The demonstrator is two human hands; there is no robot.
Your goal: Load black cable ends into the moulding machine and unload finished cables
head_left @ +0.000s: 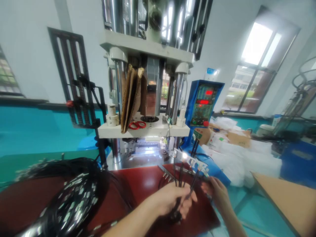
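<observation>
My left hand (176, 200) is closed around several black cables (181, 174) above the dark red table. The cables rise from its fingers to a pale, shiny strip (190, 160) that joins their upper ends. My right hand (216, 189) is just right of the strip's lower end, with bent fingers; blur hides whether it grips anything. Behind the cables, a metal bar with prongs (166, 172) rests on the table. A large coil of black cables with silvery ends (71, 197) lies to the left.
A press (145, 131) stands ahead, with folded cardboard (130, 98) and red-handled scissors (137, 125) on its plate. Right of it is a blue control box (205, 103) with red displays. White bags (232, 161) are piled farther right, near a tan board (288, 200).
</observation>
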